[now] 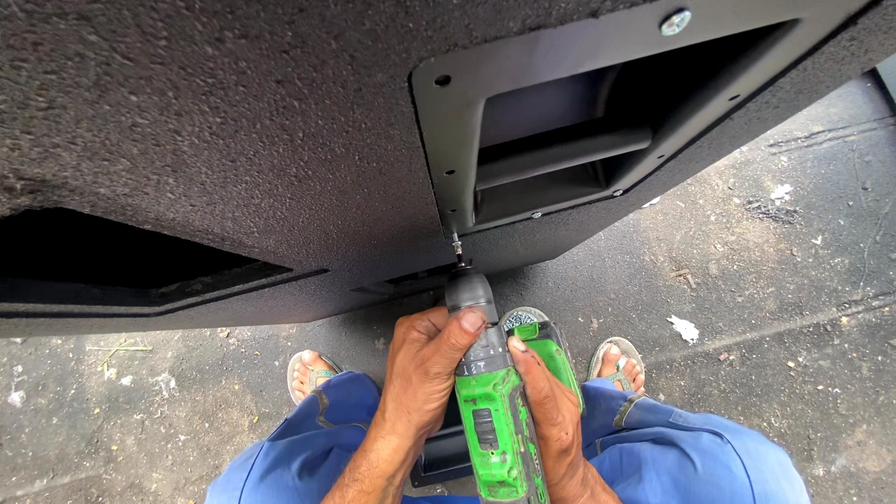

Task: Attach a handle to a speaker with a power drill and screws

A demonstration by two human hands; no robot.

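Head view, looking down past both hands. Item: green cordless drill-driver (495, 411), body running from the lower edge of the picture up and slightly left to its grey chuck (469, 291). Long axis: near vertical in the picture, bit (457, 250) leading, pointed away from the person. Left hand (425, 369): wrapped closed around the front of the drill body, thumb laid over the rear of the chuck, fingers hidden behind the tool. Right hand (553, 401): closed along the tool's right flank, thumb lying up the side of the body; whether a finger sits on the trigger cannot be told. Both hands sit behind the chuck, the left slightly nearer to it. Target: bit tip meets the lower left corner of the black metal recessed handle plate (448, 149), at what appears to be a screw (455, 237), directly ahead of the grip along the tool's own line. Plate is set into a large black textured-coated cabinet (233, 121), with a bar handle (560, 149) across its recess and a bright screw (675, 21) at its upper right corner. Further empty holes show along the plate's edge. Below: blue trousers (653, 448), sandalled feet (618, 364), a second black handle plate (446, 457) lying between the knees, and a grey littered concrete floor (793, 280).
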